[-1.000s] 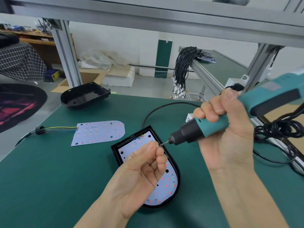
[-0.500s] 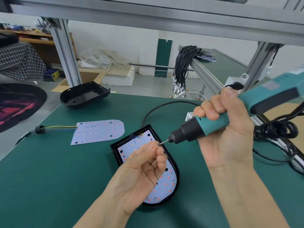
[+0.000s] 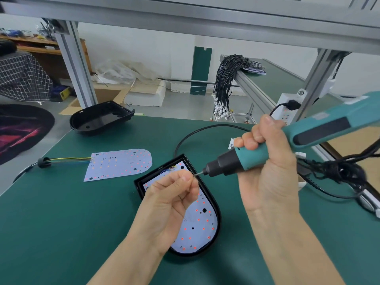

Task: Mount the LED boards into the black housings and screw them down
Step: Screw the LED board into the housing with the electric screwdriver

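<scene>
A white, round-ended LED board [image 3: 193, 229] dotted red sits inside a glossy black plastic housing [image 3: 218, 214]. The right hand [image 3: 267, 171] has its grip clamped round a teal electric screwdriver [image 3: 287, 145]. The left hand [image 3: 170, 202] pinches at its thin metal bit [image 3: 197, 174].

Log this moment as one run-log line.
left hand: pinching at driver bit | right hand: grips electric screwdriver | LED board: seated in black housing

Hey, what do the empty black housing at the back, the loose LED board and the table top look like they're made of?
Empty black housing: probably moulded plastic, glossy, since its inside reflects light and has ribs and bosses.
Loose LED board: thin rigid sheet with a matte white coating and printed marks; the core material is not visible.
Table top: green mat, matte, looks like rubber or vinyl, no glare.
</scene>
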A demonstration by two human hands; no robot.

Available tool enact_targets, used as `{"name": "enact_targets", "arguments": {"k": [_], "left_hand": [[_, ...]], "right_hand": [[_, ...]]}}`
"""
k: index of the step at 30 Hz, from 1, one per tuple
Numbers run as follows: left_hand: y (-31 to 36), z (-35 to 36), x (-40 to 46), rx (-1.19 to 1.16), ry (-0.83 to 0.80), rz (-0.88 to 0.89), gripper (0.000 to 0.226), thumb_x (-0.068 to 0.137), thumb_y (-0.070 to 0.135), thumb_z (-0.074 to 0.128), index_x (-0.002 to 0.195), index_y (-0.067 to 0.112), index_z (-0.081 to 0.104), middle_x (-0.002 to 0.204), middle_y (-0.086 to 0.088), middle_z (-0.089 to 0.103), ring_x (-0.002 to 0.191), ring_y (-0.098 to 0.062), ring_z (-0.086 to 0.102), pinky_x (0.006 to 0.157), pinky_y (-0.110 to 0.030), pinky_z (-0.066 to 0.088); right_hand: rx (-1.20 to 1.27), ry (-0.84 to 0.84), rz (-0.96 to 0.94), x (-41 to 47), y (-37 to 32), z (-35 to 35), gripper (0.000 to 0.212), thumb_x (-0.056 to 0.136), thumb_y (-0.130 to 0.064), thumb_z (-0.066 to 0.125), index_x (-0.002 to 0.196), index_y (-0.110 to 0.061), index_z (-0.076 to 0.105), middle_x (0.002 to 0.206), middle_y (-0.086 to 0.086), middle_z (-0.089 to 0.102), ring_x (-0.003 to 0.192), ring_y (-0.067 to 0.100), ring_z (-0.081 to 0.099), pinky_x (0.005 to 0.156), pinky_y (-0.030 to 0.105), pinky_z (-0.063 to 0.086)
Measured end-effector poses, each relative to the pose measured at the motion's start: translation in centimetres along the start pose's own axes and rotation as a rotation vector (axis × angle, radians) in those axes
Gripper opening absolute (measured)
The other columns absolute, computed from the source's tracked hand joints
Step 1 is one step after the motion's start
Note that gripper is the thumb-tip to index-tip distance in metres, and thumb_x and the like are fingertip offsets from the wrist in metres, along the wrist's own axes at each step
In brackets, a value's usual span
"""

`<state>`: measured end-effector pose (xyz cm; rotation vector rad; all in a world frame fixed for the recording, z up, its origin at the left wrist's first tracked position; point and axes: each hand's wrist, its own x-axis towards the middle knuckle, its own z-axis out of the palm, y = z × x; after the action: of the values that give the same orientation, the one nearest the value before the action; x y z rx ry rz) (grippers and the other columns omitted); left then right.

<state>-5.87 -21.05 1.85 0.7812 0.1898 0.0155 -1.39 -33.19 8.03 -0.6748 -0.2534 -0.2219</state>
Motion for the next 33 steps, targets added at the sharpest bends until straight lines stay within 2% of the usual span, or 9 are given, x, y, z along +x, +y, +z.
{"name": "enact_targets", "arguments": {"k": [5,9,15,18,22,30,33], "left_hand": [[0.6,0.0,0.2,-0.006,0.006,-0.046,0.012,0.057,0.013,0.071,0.066,0.008,0.076,0.068,-0.008,0.069,0.056,-0.012,0.065,0.056,-0.019,0.055],[0.7,-0.3,0.0,-0.034,-0.006,-0.069,0.018,0.057,0.004,0.069,0.073,0.005,0.078,0.074,-0.01,0.071,0.059,-0.015,0.067,0.056,-0.02,0.055],[0.5,0.2,-0.3,-0.159,-0.042,-0.131,0.011,0.061,0.006,0.069,0.069,0.009,0.076,0.07,-0.007,0.067,0.052,-0.012,0.062,0.053,-0.02,0.054],[0.4,0.3,-0.3,-0.186,-0.054,-0.146,0.009,0.066,0.006,0.067,0.069,0.009,0.074,0.071,-0.006,0.066,0.053,-0.013,0.062,0.053,-0.02,0.055],[0.1,0.3,-0.2,-0.117,-0.032,-0.061,0.01,0.068,0.004,0.064,0.07,0.007,0.074,0.072,-0.008,0.066,0.054,-0.013,0.062,0.057,-0.02,0.056],[-0.4,0.3,-0.1,0.057,0.077,0.236,0.012,0.064,0.003,0.066,0.073,0.003,0.074,0.07,-0.011,0.067,0.055,-0.017,0.062,0.058,-0.02,0.054],[0.0,0.0,0.3,0.111,0.065,0.259,0.011,0.065,0.003,0.066,0.073,0.003,0.074,0.069,-0.012,0.067,0.055,-0.017,0.062,0.058,-0.021,0.053]], "right_hand": [[-0.042,-0.014,-0.037,0.4,-0.2,0.0,0.023,0.081,-0.015,0.06,0.069,-0.019,0.042,0.06,-0.007,0.042,0.049,0.007,0.044,0.059,0.022,0.045],[-0.02,0.003,-0.033,0.5,-0.3,-0.3,0.02,0.079,-0.017,0.061,0.07,-0.019,0.043,0.06,-0.007,0.043,0.049,0.006,0.044,0.059,0.021,0.045],[0.023,-0.02,-0.03,0.4,-0.3,-0.3,0.023,0.077,-0.016,0.063,0.065,-0.021,0.045,0.06,-0.008,0.043,0.049,0.006,0.043,0.058,0.021,0.045],[0.015,-0.038,-0.034,0.5,-0.4,-0.3,0.026,0.083,-0.013,0.061,0.064,-0.021,0.046,0.06,-0.008,0.043,0.049,0.006,0.044,0.058,0.021,0.045],[-0.012,-0.054,-0.043,0.4,-0.4,-0.5,0.026,0.086,-0.011,0.056,0.064,-0.021,0.045,0.06,-0.008,0.043,0.05,0.007,0.044,0.059,0.022,0.045],[-0.016,-0.011,-0.062,-0.1,0.1,-0.4,0.029,0.087,-0.012,0.058,0.063,-0.022,0.046,0.061,-0.008,0.043,0.053,0.006,0.044,0.062,0.022,0.045],[0.008,-0.002,-0.05,0.0,0.3,-0.6,0.025,0.086,-0.013,0.059,0.068,-0.02,0.043,0.061,-0.008,0.043,0.052,0.006,0.045,0.062,0.022,0.046]]}}
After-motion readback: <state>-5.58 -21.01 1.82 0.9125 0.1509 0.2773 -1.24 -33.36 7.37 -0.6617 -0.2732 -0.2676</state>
